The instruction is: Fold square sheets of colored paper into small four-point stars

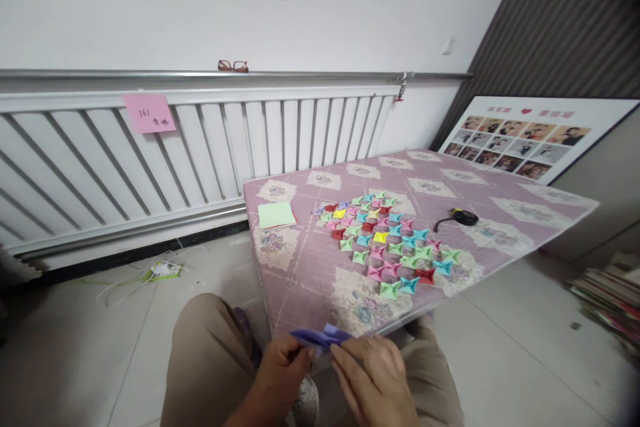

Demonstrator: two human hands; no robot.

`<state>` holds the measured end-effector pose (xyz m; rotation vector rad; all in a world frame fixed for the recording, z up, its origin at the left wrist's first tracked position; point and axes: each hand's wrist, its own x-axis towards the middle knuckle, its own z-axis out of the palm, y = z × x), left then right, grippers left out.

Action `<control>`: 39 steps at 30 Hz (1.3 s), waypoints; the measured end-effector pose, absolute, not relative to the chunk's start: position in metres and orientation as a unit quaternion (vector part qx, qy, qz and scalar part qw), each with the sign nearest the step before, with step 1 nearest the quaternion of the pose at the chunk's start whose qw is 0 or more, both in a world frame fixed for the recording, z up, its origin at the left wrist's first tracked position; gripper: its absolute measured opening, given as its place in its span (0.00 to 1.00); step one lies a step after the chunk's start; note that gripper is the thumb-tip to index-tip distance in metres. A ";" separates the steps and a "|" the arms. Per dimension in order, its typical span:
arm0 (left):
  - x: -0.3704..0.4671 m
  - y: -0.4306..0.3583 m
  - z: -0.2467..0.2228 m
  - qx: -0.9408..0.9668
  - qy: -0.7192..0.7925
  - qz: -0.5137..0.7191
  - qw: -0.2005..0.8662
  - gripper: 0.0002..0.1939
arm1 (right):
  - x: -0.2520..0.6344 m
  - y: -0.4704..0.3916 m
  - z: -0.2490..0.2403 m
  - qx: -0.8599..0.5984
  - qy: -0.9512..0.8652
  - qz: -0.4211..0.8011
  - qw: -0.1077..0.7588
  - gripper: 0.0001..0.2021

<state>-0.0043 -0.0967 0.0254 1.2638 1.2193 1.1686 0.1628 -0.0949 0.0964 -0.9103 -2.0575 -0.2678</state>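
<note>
Just off the table's front edge, a folded purple paper (323, 337) is between my two hands. My left hand (283, 370) pinches its left end between thumb and fingers. Closed round its right end, my right hand (375, 373) has its fingers pressed together, with some of the paper hidden beneath them. Several small folded paper pieces in pink, green, blue, red and yellow (380, 237) stand in rows on the patterned tablecloth (305, 280). A stack of square paper sheets, light green on top (277, 215), lies at the table's left side.
A black tape measure (465, 217) lies on the table's right part. Behind the table are a white radiator (285, 133) with a pink note (150, 113) and a leaning photo board (530, 110). A power strip (165, 271) is on the floor at left, stacked papers (610, 293) at right.
</note>
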 end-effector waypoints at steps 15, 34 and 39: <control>-0.019 -0.095 0.033 0.690 0.492 0.410 0.338 0.10 | 0.158 -0.094 0.092 -0.412 -0.821 0.009 0.395 0.05; -0.022 -0.092 0.042 0.527 0.450 0.415 0.590 0.19 | 0.159 -0.089 0.075 -0.414 -0.795 0.247 0.368 0.12; -0.025 -0.089 0.037 0.498 0.433 0.440 0.609 0.24 | 0.162 -0.089 0.073 -0.398 -0.798 0.302 0.337 0.10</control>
